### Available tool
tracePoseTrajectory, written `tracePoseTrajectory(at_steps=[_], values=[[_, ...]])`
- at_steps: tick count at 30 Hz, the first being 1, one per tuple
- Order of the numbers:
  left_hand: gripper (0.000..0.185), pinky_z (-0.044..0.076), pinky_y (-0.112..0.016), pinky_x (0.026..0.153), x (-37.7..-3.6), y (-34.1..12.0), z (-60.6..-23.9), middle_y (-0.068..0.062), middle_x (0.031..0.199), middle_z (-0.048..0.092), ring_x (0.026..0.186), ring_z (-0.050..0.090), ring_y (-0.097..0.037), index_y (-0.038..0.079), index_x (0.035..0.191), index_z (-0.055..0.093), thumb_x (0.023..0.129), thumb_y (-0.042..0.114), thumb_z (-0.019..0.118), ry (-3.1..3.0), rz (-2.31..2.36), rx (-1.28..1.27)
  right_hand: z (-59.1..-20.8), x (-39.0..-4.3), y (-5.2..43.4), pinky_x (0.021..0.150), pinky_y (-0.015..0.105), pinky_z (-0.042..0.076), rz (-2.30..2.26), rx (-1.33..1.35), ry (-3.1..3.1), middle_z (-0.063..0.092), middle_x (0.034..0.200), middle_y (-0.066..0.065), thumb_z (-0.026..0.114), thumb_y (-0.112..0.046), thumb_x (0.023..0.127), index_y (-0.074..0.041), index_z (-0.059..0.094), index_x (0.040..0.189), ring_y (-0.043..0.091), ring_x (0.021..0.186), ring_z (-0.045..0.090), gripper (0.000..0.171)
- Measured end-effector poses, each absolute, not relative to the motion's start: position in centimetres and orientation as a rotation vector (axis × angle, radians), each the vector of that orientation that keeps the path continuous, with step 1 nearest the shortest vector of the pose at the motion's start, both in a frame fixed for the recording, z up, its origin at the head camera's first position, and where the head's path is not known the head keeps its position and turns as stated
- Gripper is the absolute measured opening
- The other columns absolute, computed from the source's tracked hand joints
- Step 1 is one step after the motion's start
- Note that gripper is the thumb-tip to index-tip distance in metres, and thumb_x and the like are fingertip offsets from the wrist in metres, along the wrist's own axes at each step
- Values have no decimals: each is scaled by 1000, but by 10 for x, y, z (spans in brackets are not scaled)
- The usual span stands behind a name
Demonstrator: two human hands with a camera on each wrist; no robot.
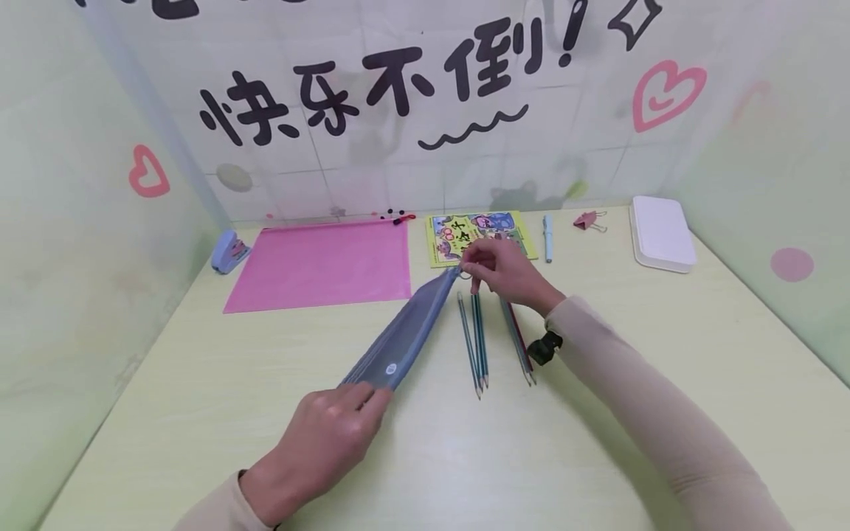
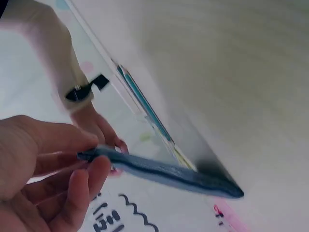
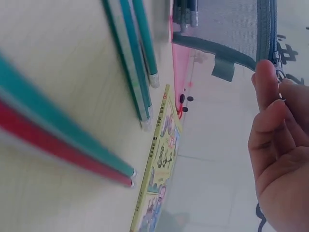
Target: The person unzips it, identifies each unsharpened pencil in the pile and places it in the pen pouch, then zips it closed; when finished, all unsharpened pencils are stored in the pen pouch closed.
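A blue-grey mesh zipper pouch is held tilted above the table between both hands. My left hand pinches its near end between thumb and fingers. At the far top corner, by the zipper and a small ring, my right hand pinches the pouch. Through the mesh in the right wrist view, several pencil ends show inside. Below the right hand, a group of teal pencils lies on the table. Beside it, under the right wrist, are more pencils, one of them red.
A pink pouch lies at the back left, near a blue stapler. Behind the right hand is a yellow booklet. Rightward stand a light blue pen, a pink binder clip and a white case. Walls enclose three sides.
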State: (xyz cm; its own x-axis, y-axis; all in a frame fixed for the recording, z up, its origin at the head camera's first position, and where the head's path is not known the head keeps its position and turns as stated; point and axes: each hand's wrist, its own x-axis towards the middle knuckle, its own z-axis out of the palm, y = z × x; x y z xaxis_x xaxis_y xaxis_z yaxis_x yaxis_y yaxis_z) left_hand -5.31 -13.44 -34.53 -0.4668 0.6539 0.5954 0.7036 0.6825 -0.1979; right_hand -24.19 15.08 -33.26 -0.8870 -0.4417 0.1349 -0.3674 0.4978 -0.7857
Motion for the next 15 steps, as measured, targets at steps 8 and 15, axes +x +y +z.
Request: tracePoseTrajectory(at_steps=[8,15], values=[[27,53,-17,53,-66,-180,-339,-4,82,74,61,67,-7,9,86,75,64,0,87,-2595,-156,-808,-330,-205,158,59,23,48,-1013,-1003,2686,72,81,7,66,-7,95,-10,72,97,27,69,67,6],[22,54,-18,57,-96,-212,-340,-4,84,74,63,66,-5,6,84,77,67,-6,84,-2826,-395,-658,-336,-184,146,67,21,55,-898,-1029,2645,75,86,2,73,-9,90,-12,76,93,11,69,65,6]])
